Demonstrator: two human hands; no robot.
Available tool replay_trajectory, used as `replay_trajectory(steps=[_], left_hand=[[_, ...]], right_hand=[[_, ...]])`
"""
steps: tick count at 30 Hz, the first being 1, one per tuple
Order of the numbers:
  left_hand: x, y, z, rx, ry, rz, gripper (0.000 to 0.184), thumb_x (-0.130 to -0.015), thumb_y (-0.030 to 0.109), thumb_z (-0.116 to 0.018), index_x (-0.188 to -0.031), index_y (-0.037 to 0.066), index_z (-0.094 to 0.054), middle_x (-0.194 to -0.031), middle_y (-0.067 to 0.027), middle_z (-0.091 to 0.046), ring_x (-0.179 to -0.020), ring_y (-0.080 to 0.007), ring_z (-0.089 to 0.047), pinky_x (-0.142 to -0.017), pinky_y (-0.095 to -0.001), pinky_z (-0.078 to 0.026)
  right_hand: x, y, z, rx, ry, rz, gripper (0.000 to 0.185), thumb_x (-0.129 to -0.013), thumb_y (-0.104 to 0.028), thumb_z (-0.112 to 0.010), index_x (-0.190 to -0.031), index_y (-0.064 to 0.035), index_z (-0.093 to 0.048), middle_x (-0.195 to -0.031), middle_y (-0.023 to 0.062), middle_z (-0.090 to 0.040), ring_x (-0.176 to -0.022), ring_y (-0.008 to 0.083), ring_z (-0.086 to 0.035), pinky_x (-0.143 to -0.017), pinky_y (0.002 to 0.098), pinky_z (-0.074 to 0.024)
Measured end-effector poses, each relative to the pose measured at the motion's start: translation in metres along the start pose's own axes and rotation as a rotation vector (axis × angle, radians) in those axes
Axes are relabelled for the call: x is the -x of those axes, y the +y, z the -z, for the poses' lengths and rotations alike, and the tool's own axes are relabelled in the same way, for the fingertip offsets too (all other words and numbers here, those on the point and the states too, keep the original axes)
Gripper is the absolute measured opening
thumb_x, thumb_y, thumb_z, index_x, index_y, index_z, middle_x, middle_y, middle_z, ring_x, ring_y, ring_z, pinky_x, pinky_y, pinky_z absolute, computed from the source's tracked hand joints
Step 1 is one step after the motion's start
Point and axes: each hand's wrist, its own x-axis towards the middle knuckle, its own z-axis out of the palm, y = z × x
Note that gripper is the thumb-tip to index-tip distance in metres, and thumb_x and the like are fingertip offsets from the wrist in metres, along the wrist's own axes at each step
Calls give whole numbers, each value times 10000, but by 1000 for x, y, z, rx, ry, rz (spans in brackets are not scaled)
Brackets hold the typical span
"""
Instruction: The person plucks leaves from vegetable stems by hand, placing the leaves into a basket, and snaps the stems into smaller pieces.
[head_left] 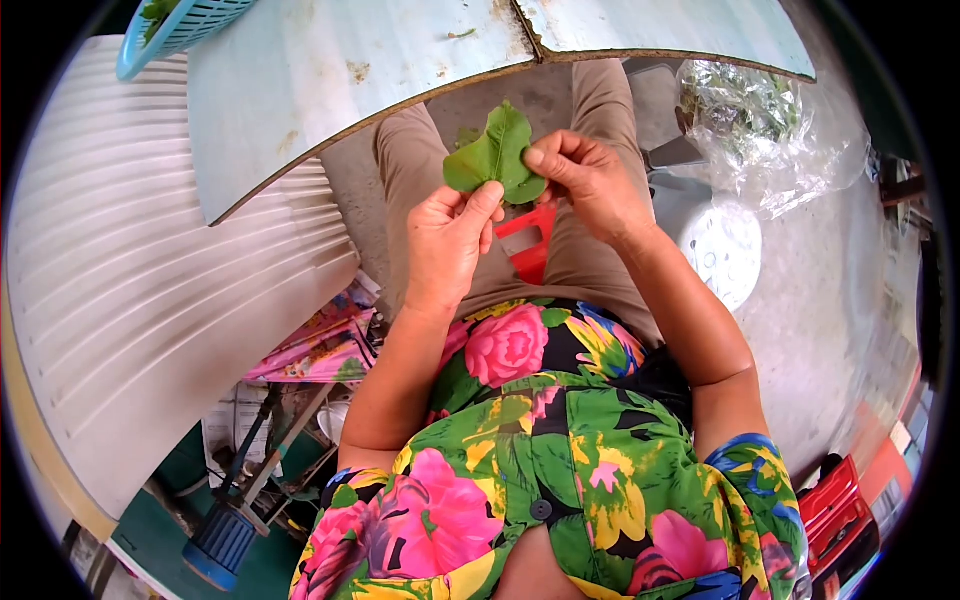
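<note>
Between my two hands, above my lap, are green leaves, broad and with a pale midrib. My left hand pinches their lower edge between thumb and fingers. On the other side my right hand is closed on the right edge of the leaves, thumb and forefinger together. How many leaves overlap there I cannot tell. Just below them, between my thighs, part of a red plastic object shows.
A pale blue tabletop spans the top, with a blue basket at its left. At right a clear plastic bag of greenery lies by a white stool. A ribbed white panel stands at left.
</note>
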Motion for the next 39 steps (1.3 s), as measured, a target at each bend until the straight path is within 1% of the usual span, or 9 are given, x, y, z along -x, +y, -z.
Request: replay_trajectory(steps=[8,12,17,21,24,28,32,34,39], left_hand=[[3,-1,-4,-50,-53,56,136,-795,137,-606,-748,13,-577,-615,-20,-544,-439,-26,-407,-398,-166,-304],[4,0,-3,-99,-104,81,120,-797,142,-601,-765,29,-580,-618,-18,-543,-458,-34,-418,-411,-172,-324],[4,4,0,-125,-118,72,99,-800,141,-594,-802,42,-591,-623,-13,-536,-473,-43,-427,-421,-178,-334],[3,1,0,-154,-132,107,93,-799,133,-594,-791,40,-594,-632,-10,-541,-473,-35,-418,-418,-168,-323],[4,-1,-3,-254,-171,77,94,-802,127,-588,-777,36,-593,-634,-2,-539,-477,-19,-402,-414,-157,-304],[5,0,-2,-372,-170,33,153,-807,124,-575,-735,-11,-572,-625,27,-533,-566,-24,-457,-515,-176,-379],[4,6,-2,-234,-111,-50,150,-813,122,-560,-738,-8,-569,-624,34,-522,-558,-21,-449,-505,-175,-370],[5,10,-3,-266,-123,-19,158,-815,126,-556,-731,-8,-567,-615,33,-514,-559,-20,-443,-507,-173,-365],[4,2,5,-306,-138,-22,171,-816,130,-556,-718,-9,-566,-608,34,-509,-557,-15,-438,-506,-169,-361]], right_hand=[[0,-10,-6,20,-58,152,222,-763,-220,-646,-893,-66,-553,-736,8,-566,-663,71,-510,-590,200,-414],[-2,-10,-1,27,-69,1,147,-758,-179,-651,-810,-64,-576,-720,-15,-576,-640,52,-512,-570,177,-410],[-10,-9,3,23,92,108,206,-798,-241,-603,-716,-54,-572,-627,-37,-522,-551,23,-426,-501,176,-345],[-9,-15,3,44,128,167,224,-779,-254,-625,-753,-35,-585,-650,-26,-540,-589,55,-473,-555,195,-388],[-4,-17,-9,497,-23,525,310,-705,-246,-686,-854,10,-593,-681,18,-579,-667,132,-541,-649,245,-440],[-4,-19,-10,539,-220,231,259,-725,-234,-669,-761,11,-596,-589,25,-556,-559,75,-486,-515,244,-425],[-10,-17,-5,472,-46,189,249,-790,-243,-614,-732,-1,-594,-574,3,-527,-555,36,-444,-482,213,-393],[-13,-11,-3,421,145,371,263,-808,-272,-596,-717,-26,-576,-575,-56,-454,-529,14,-358,-441,184,-290],[-11,-34,20,356,226,144,397,-811,-382,-556,-758,11,-572,-603,-8,-494,-543,61,-424,-476,219,-362]])
